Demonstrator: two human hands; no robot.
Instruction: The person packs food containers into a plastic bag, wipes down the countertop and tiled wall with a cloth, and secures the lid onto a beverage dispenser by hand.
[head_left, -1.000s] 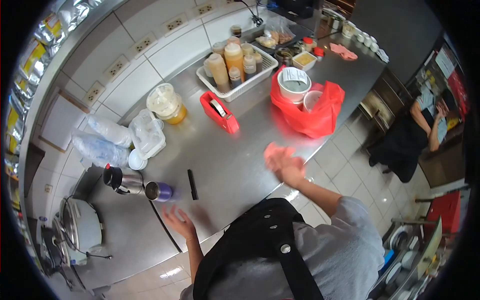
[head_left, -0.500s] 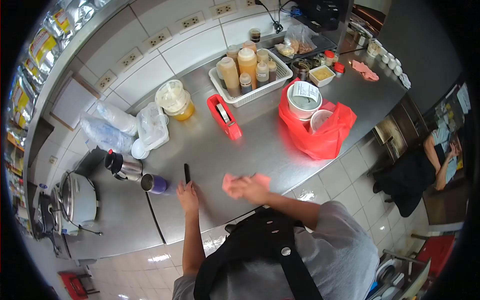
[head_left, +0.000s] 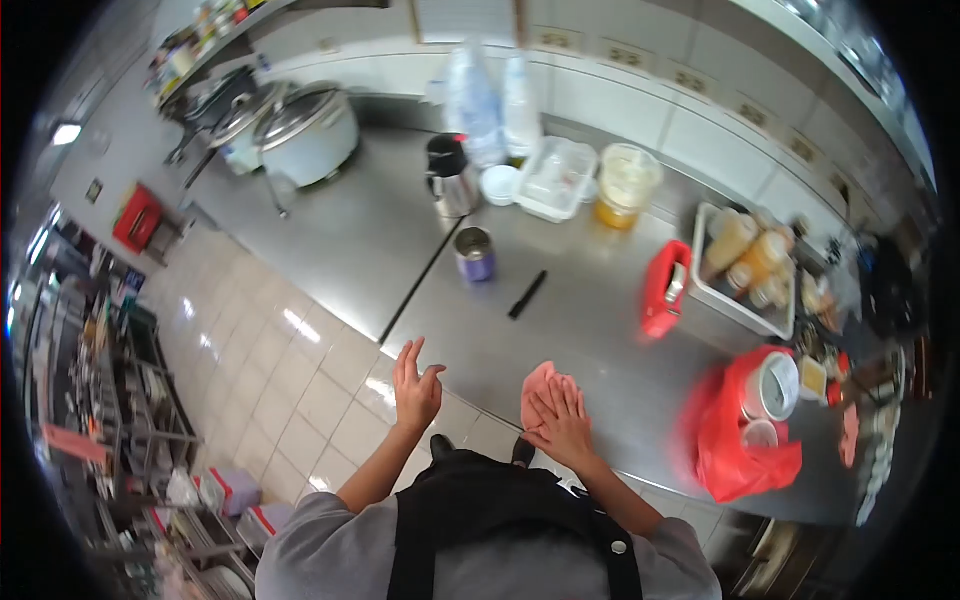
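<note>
My right hand [head_left: 562,422] lies with its fingers spread flat over a pink cloth [head_left: 541,385] near the front edge of the steel counter [head_left: 600,320]. My left hand [head_left: 417,388] hovers empty just off the counter's front edge, fingers apart. Beyond the hands, a black marker [head_left: 528,295] rests on the steel, with a purple cup [head_left: 474,256] to its left. A red tape dispenser [head_left: 664,290] stands farther right. Nearer the right end, a red plastic bag [head_left: 722,440] surrounds a white lidded tub [head_left: 773,387] and a smaller cup.
A thermos jug [head_left: 452,178], clear containers [head_left: 555,178] and a tub of yellow liquid [head_left: 627,187] line the back. A basket of bottles [head_left: 745,262] sits right of them. Large cookers [head_left: 310,135] occupy the left; a red stool [head_left: 143,222] stands on the floor.
The view has swung left. My right hand has moved with the pink cloth toward the counter's front edge and now lies flat on it. My left hand has lifted away from beside the marker.
</note>
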